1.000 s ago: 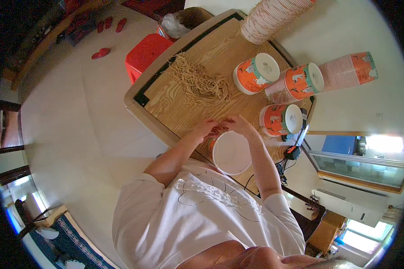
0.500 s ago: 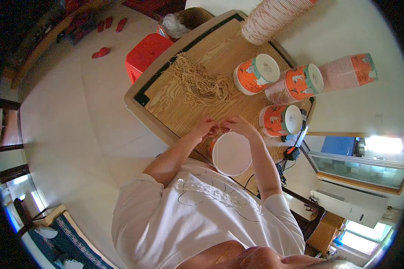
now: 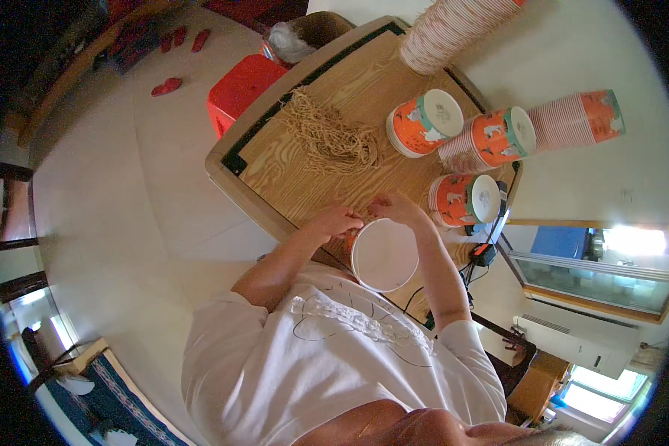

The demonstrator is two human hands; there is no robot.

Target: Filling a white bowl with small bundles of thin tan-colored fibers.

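A paper bucket (image 3: 384, 255) with a white open top and an orange side lies tilted against my white shirt at the table's near edge. At its far rim, my left hand (image 3: 339, 221) has its fingers pinched together. My right hand (image 3: 395, 209) is bent over the same rim, a little to the right, its fingers closed too. Whatever sits between the fingertips is too small to make out. Beyond the hands a loose heap of tan twine (image 3: 332, 137) lies on the wooden table (image 3: 275, 178).
Upside-down orange paper buckets (image 3: 410, 128) stand at the right, beside stacked buckets (image 3: 489, 143) and another stack (image 3: 453, 202). A tall stack (image 3: 453, 33) rises at the far edge. A power strip (image 3: 485, 254) with cables lies at the right edge. Leftward is a red stool (image 3: 238, 93).
My hands have moved apart: the left has drawn slightly back and down, while the right stays near the rim. The bucket has hardly moved.
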